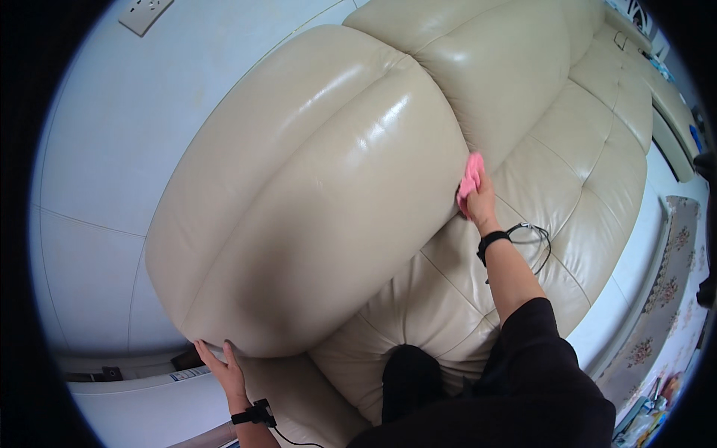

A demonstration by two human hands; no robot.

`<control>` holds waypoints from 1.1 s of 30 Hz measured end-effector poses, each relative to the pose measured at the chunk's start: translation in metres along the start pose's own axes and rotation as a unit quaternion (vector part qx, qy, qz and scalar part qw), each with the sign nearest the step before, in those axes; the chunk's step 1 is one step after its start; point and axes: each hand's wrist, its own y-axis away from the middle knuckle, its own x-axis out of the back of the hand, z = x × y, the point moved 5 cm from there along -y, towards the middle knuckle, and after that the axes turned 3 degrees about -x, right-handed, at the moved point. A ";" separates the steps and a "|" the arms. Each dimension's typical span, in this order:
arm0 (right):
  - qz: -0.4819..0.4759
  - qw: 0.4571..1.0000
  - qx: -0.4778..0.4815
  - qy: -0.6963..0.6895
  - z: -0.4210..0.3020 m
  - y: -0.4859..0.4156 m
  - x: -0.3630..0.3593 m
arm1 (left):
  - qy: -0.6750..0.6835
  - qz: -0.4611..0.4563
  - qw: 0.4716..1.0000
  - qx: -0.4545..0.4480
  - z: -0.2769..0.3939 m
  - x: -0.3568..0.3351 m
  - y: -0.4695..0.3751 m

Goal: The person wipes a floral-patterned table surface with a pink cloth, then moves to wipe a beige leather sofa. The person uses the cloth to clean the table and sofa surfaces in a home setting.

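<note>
A beige leather sofa fills the middle of the view. My right hand (482,199) grips a pink cloth (472,180) at the lower corner of a padded backrest (319,185), beside the seam with the neighbouring backrest (504,84). Cloth and leather appear to touch there. At the near end of the same backrest, my left hand (224,369) rests against its lower edge with thumb and fingers spread. Each wrist wears a black strap, and a dark cable runs from both. My knee (411,381) presses into the tufted seat (448,280).
A white tiled wall (112,129) with a power socket (145,14) stands behind the sofa. A white appliance or cabinet (140,409) is close by my left hand. To the right, a table with a floral cloth (666,291) holds assorted items (650,414) near its front end.
</note>
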 end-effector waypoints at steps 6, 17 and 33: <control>-0.032 0.985 -0.169 -0.003 0.040 -0.005 0.015 | 0.231 -0.002 0.945 0.233 -0.096 -0.023 0.027; 0.020 0.997 -0.065 0.034 -0.046 0.102 -0.050 | 0.503 -0.050 0.816 0.280 -0.093 -0.071 0.021; 0.069 0.996 0.032 0.049 -0.038 0.062 -0.024 | 0.042 -0.239 0.969 -0.043 -0.152 -0.034 0.089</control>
